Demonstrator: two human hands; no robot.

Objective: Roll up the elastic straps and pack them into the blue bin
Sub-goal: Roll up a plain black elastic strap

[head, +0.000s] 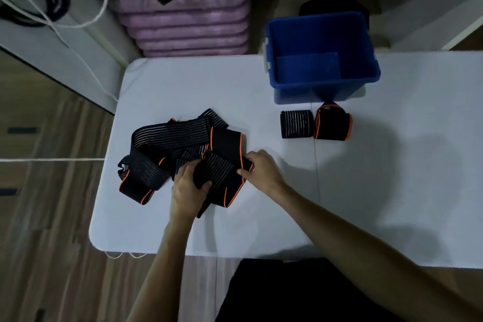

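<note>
**Starting the third roll**

The left hand (187, 188) grips a strap end (217, 170) from the loose elastic straps (167, 144); the right hand (261, 170) pinches its orange edge. Rolling tightly with edges aligned would serve best. Beyond, on the white table (392, 165), two finished rolls (315, 124) sit before the blue bin (321, 60), purple cushions (183, 21) behind.
</note>
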